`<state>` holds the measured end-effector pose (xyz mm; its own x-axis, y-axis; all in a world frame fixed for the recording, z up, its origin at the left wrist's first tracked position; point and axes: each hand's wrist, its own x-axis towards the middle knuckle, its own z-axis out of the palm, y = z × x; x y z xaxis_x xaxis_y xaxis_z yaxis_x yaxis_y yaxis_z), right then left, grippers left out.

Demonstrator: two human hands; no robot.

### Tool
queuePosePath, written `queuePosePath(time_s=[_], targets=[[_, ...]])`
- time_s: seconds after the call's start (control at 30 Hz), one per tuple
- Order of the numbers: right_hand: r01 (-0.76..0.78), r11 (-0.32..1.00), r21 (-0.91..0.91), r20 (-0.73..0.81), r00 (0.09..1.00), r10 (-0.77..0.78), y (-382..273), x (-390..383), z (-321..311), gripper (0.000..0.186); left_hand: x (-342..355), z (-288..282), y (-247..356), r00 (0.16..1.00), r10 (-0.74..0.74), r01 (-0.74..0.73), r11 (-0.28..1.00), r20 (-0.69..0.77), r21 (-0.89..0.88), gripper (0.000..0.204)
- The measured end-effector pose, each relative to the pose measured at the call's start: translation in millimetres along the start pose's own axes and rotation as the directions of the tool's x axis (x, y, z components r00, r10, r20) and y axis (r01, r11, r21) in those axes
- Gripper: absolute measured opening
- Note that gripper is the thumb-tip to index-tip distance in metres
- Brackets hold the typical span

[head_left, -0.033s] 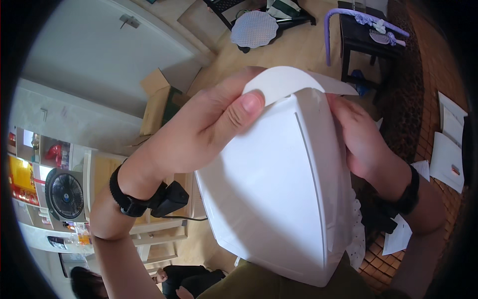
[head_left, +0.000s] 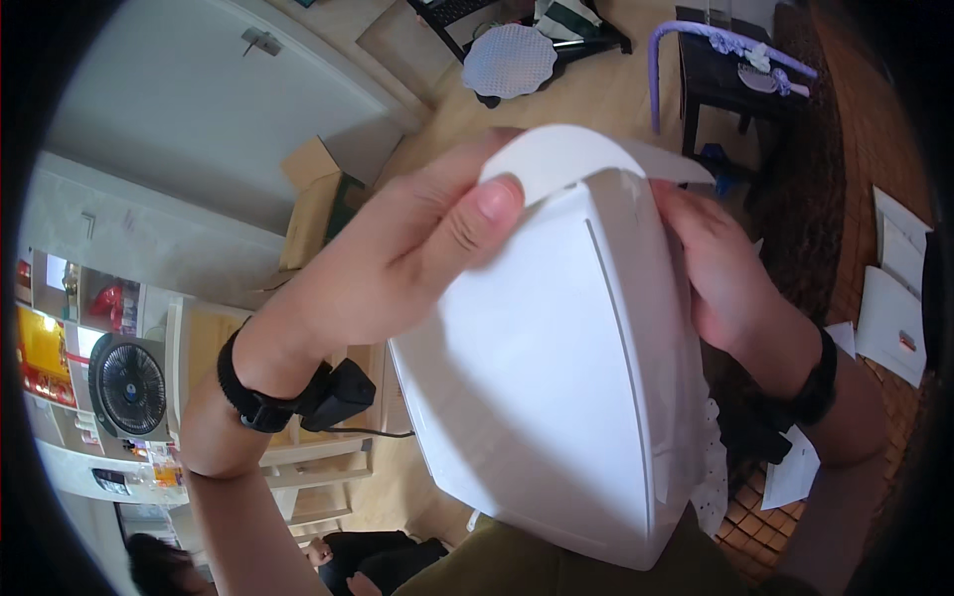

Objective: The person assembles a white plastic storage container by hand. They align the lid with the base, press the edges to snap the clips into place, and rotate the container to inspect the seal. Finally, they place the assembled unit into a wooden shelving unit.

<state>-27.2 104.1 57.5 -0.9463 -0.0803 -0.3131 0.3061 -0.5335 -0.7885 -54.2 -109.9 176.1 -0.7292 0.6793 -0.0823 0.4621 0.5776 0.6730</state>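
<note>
A white folded box [head_left: 537,368] with smooth panels stands tilted between my arms, its lower end close to my lap. My left hand [head_left: 427,228] grips its upper left, thumb on the front and the other fingers hidden behind a rounded white flap [head_left: 561,159]. This flap curves over the top edge, and a pointed white piece extends from it to the right. On the right side, my right hand [head_left: 720,268] holds the box with its fingertips near the top corner, partly hidden behind it. A black strap with a small device is on each wrist.
A woven brown surface [head_left: 755,521] with white flat pieces [head_left: 889,323] lies at right. At the back are a dark stool [head_left: 715,84] and a round pale seat [head_left: 509,62]. Left are an open cardboard box [head_left: 316,214], a fan [head_left: 129,385] and shelves. Someone sits at lower left.
The rounded flap and my left hand have shifted slightly up and left. The head of the person at lower left has moved a little left. My right hand stays almost still.
</note>
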Motion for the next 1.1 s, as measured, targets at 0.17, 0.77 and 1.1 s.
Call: queuePosePath(time_s=[0.17, 0.77, 1.1], targets=[[0.495, 0.867, -0.057, 0.376, 0.815, -0.441, -84.8, -2.3, 41.4, 0.028, -31.2, -36.8, 13.0, 0.945, 0.258, -0.218, 0.955, -0.2, 0.199, 0.063], [0.822, -0.474, -0.317, 0.923, 0.382, 0.045, 140.1, -42.5, 44.1, 0.011, -103.0, 148.0, -133.9, 0.767, -0.631, 0.32, 0.219, 0.117, -0.922, 0.069], [0.708, -0.263, -0.655, 0.576, 0.694, 0.432, 20.0, -119.7, 16.7, 0.037, -124.8, 160.6, -175.1, 0.834, -0.55, 0.338, 0.428, 0.055, -0.838, 0.044]])
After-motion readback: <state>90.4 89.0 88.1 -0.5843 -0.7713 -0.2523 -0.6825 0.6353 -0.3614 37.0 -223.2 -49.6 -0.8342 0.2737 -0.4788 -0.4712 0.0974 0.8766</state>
